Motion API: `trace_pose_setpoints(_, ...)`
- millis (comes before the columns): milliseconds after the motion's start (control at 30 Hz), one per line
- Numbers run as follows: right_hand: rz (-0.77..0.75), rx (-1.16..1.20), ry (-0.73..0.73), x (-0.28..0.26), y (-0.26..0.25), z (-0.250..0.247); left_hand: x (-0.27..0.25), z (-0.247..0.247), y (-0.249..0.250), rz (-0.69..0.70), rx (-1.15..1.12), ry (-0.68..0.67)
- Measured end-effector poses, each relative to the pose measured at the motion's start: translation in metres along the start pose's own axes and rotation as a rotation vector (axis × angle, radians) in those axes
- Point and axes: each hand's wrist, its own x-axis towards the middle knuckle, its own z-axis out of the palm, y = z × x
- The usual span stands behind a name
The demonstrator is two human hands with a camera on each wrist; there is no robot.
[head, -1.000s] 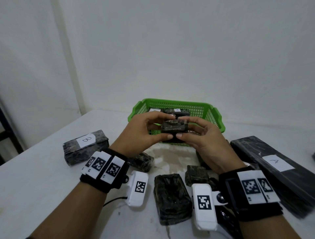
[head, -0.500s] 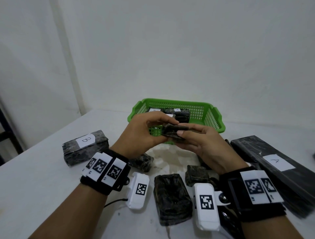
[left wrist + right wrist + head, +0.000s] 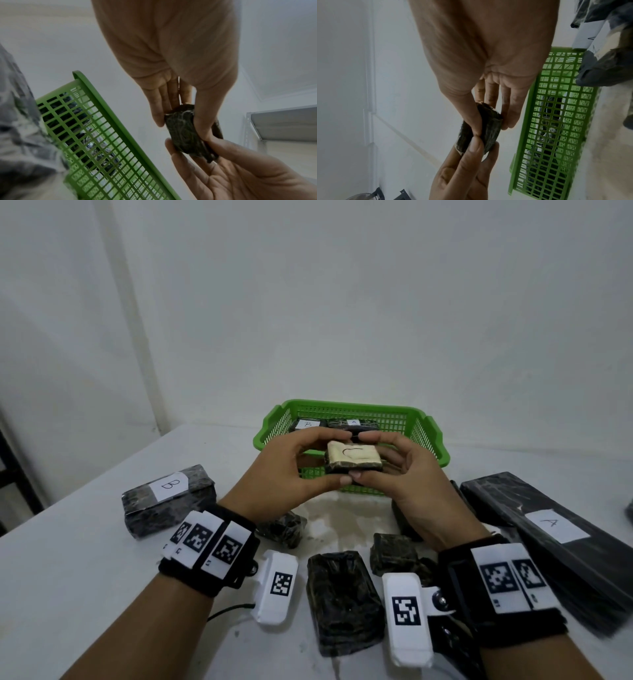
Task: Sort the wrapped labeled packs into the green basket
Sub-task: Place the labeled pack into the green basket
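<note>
Both hands hold one small dark wrapped pack (image 3: 353, 461) in the air just in front of the green basket (image 3: 428, 440). Its pale label marked C faces up. My left hand (image 3: 294, 470) pinches its left end between thumb and fingers, and my right hand (image 3: 400, 470) pinches its right end. The left wrist view shows the pack (image 3: 185, 129) between my left thumb and fingers, with the basket (image 3: 102, 135) to the left. The right wrist view shows the pack (image 3: 486, 128) edge-on beside the basket (image 3: 556, 121). Two labeled packs, B (image 3: 306, 424) and A (image 3: 354, 422), lie inside the basket.
On the white table lie a wrapped block labeled B (image 3: 168, 498) at the left, a long black pack labeled A (image 3: 555, 535) at the right, and several small unlabeled dark packs (image 3: 342, 597) near my wrists. A white wall stands close behind the basket.
The two hands have turned the pack over between them. Its dark side faced up before; now the pale label marked C faces up. The hands stay in front of the basket.
</note>
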Motion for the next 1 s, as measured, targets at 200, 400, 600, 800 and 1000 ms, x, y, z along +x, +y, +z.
trace_pose_setpoints(200, 0.109, 0.086, -0.046, 0.0017, 0.0013, 0.0016, -0.0006, -0.0005, 0.0007, 0.024, 0.034, 0.050)
trace_pose_setpoints(400, 0.170, 0.153, 0.012, 0.0010, -0.0001, 0.0054, -0.0004, 0.0081, 0.0026, 0.119, 0.064, 0.020)
trace_pose_setpoints(600, 0.187, 0.201, 0.034, 0.0023, -0.0017, 0.0025, 0.0002, 0.0036, 0.0015, 0.117, 0.064, 0.061)
trace_pose_setpoints(800, 0.189, 0.193, 0.064, 0.0014, -0.0014, 0.0029, -0.0002, 0.0032, 0.0008, 0.120, 0.075, 0.077)
trace_pose_setpoints(1000, 0.096, 0.114, 0.106, -0.0003, 0.0001, 0.0031, 0.0003, 0.0054, 0.0017, 0.103, 0.065, -0.014)
